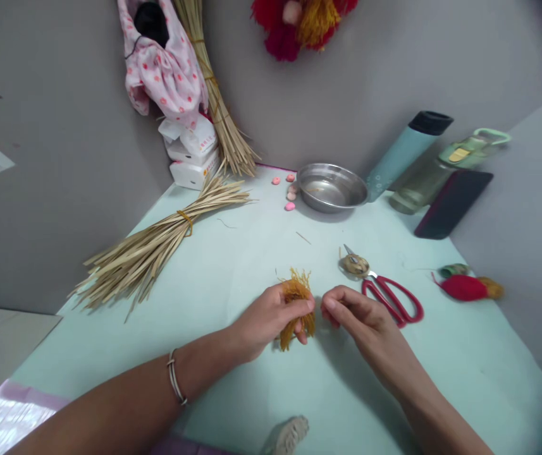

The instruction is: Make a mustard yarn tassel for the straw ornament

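Between the thumb and fingers of my left hand [271, 313] is a mustard-yellow yarn tassel [294, 291], its frayed ends sticking out above and below the grip. Just to the right, my right hand [358, 316] is closed in a pinch, apart from the yarn. Whatever its fingertips hold is too small to make out. Scissors with red handles [401, 303] lie beyond the right hand, and a small tan wound bundle [355, 265] rests over their blades. Something partly hidden lies under the yarn on the table.
A tied straw bundle [157, 243] lies at left; another [218, 107] leans on the wall. A steel bowl [332, 205], pink beads [290, 206], bottles [398, 155] [441, 167] and a dark phone-like slab [453, 205] stand behind. Red yarn [465, 287] lies right; a pale object [292, 435] is near the front.
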{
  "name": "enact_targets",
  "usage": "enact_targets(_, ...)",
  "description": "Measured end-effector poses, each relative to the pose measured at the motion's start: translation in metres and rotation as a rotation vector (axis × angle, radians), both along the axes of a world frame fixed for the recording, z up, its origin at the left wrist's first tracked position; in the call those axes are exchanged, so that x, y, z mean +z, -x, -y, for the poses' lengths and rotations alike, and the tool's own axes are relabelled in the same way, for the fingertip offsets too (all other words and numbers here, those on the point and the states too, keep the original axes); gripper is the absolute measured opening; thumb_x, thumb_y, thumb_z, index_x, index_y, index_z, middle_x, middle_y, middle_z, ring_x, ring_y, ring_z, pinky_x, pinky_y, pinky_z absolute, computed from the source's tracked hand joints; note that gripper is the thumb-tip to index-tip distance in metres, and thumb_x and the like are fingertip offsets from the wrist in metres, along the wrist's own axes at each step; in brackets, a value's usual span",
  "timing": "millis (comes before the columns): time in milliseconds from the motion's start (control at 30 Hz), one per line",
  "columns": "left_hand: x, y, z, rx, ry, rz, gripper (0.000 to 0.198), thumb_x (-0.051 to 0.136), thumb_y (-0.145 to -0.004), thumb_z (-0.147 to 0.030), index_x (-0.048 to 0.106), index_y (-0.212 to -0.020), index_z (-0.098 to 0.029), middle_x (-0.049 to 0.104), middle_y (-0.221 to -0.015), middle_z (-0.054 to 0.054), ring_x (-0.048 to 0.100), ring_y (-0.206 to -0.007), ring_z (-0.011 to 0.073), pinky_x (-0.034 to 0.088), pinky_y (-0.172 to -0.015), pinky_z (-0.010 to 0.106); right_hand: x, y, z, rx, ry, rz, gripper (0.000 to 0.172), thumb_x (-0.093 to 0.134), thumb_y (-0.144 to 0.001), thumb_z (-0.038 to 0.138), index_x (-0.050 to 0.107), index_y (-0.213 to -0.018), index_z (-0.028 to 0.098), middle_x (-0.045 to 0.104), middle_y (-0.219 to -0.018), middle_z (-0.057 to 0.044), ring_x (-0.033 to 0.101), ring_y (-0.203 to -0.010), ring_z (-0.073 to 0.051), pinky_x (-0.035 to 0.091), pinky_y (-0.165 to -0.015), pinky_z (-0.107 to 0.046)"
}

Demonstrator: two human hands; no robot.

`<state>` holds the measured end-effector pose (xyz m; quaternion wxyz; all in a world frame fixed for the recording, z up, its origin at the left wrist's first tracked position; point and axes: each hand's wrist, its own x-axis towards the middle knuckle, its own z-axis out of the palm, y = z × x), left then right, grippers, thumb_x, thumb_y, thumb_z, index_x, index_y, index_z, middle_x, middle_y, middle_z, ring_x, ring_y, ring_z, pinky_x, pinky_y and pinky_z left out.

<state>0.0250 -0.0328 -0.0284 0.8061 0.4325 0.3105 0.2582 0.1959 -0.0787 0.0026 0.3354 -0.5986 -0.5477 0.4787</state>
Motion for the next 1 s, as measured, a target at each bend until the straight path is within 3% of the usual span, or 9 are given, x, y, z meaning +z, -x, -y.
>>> enact_targets(500, 0.004, -0.001, 0.001, -0.014, 0.018, -0.013, 0.027, 0.068, -0.073, -0.038, 0.055, -0.085, -0.018, 0.048, -0.056, -0.006, 0.049, -0.048, 0.0073, 0.045, -0.052, 0.021, -0.005, 0.001, 0.001, -0.038, 0.033, -0.057, 0.023, 0.062, -0.084, 0.039, 0.059, -0.077, 0.018, 0.055, -0.069, 0.001, 0.046, -0.065, -0.013, 0.034, -0.059, -0.026)
enact_targets(733, 0.011, -0.002, 0.003, 0.028, -0.07, -0.085, 0.023, 0.064, -0.073, -0.037, 0.052, -0.078, -0.017, 0.048, -0.06, -0.005, 0.047, -0.045, 0.0064, 0.044, -0.048, 0.021, -0.005, 0.007, -0.002, -0.028, 0.081, -0.235, 0.026, 0.064, -0.081, 0.041, 0.056, -0.074, 0.016, 0.056, -0.064, 0.001, 0.048, -0.061, -0.012, 0.036, -0.059, -0.024)
enact_targets(1000, 0.007, -0.008, 0.008, 0.091, 0.009, -0.081, 0.023, 0.062, -0.068, -0.037, 0.053, -0.074, -0.017, 0.043, -0.047, -0.007, 0.04, -0.037, 0.0062, 0.034, -0.04, 0.018, -0.009, 0.017, 0.0, -0.021, 0.034, -0.234, 0.022, 0.065, -0.076, 0.034, 0.051, -0.07, 0.018, 0.057, -0.059, 0.001, 0.049, -0.054, -0.012, 0.035, -0.055, -0.024)
